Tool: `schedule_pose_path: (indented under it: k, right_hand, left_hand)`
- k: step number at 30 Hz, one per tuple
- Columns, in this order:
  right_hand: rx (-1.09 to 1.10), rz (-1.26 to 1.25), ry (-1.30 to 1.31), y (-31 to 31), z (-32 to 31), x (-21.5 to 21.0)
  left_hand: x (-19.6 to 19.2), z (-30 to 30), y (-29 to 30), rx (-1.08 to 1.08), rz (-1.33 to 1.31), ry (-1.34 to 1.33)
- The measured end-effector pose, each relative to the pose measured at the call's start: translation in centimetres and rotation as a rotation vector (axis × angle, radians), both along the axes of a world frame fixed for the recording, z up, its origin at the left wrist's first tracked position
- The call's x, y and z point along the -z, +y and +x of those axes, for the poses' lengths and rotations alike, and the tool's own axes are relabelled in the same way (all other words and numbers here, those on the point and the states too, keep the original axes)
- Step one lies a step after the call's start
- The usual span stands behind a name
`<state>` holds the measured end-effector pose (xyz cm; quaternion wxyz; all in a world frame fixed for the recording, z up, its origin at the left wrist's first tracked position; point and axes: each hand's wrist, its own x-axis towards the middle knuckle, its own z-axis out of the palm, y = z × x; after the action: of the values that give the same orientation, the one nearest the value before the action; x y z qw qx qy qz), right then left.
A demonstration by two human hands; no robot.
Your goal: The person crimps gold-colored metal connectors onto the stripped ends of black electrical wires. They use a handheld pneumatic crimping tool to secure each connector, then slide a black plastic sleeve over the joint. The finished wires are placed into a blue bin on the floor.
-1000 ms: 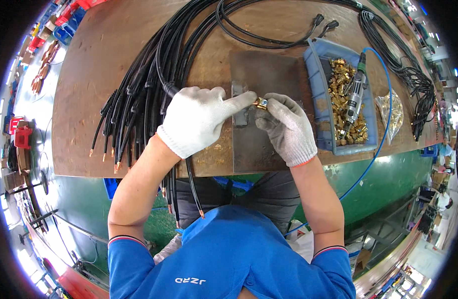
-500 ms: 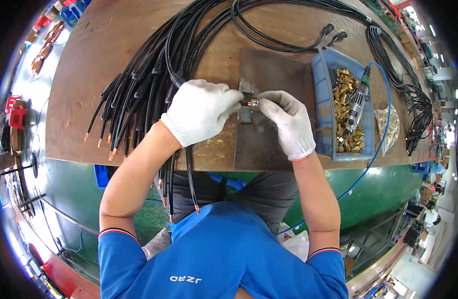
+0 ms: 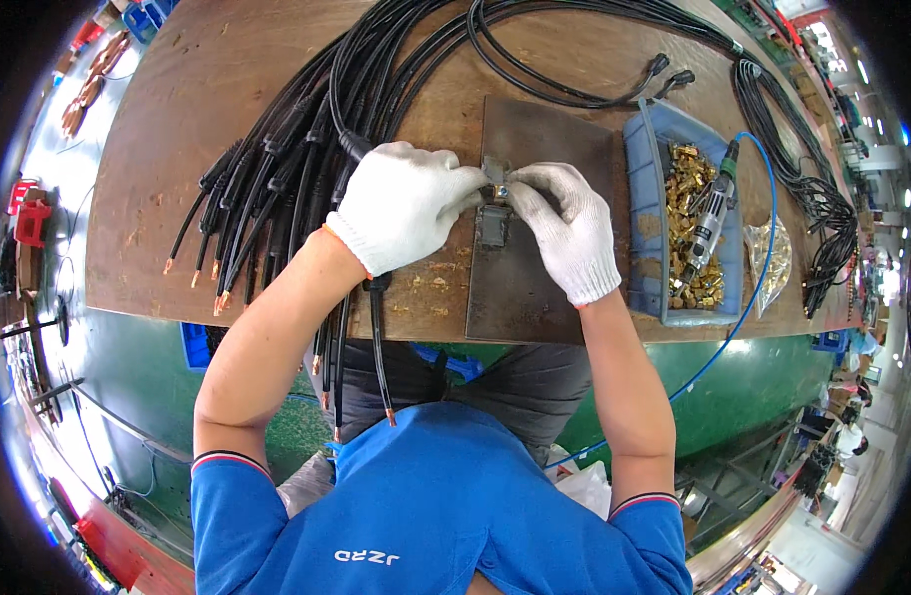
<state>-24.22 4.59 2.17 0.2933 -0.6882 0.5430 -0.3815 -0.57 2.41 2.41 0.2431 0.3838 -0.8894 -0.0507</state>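
Operator at bench edge, blue shirt, both hands in white gloves. One black cable (image 3: 377,337) hangs off the near edge below the left wrist, bare copper tip down.

L hand (image 3: 406,203): fingers curled, closed round the black cable, thumb and forefinger pinched at a small brass fitting (image 3: 497,191). R hand (image 3: 566,230): narrow pinch, fingertips on the same fitting from the other side. Fitting sits between the two hands, just above a small grey metal block (image 3: 492,224), which lies on a dark steel plate (image 3: 535,288). Whether fitting touches the block: cannot tell.

Plate rests on a brown wooden bench top (image 3: 158,149).

R of plate: blue plastic bin (image 3: 642,238) w/ brass fittings (image 3: 685,228) and a grey handheld power tool (image 3: 711,213) lying in it. Blue hose (image 3: 763,258) runs from the tool over the bench edge.

Beyond bin: clear bag (image 3: 770,253).

Far side: bundle of black cables (image 3: 287,149), copper ends fanned toward L edge, loops across the back of the bench.
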Motion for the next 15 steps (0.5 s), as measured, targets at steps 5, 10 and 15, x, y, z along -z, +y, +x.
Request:
schedule_pose_path:
  k: [5,10,15]
  right_hand:
    - [-0.007,0.017,0.092,-0.7,0.3,-0.3]
    - [-0.036,0.001,0.192,-0.7,0.2,-0.2]
    - [-0.014,0.044,0.160,-0.9,0.5,0.0]
  left_hand:
    - [0.3,0.0,-0.4,-0.008,0.003,-0.029]
    - [0.3,0.1,-0.2,-0.016,0.034,-0.061]
    - [1.4,0.0,-0.1,-0.014,0.028,-0.102]
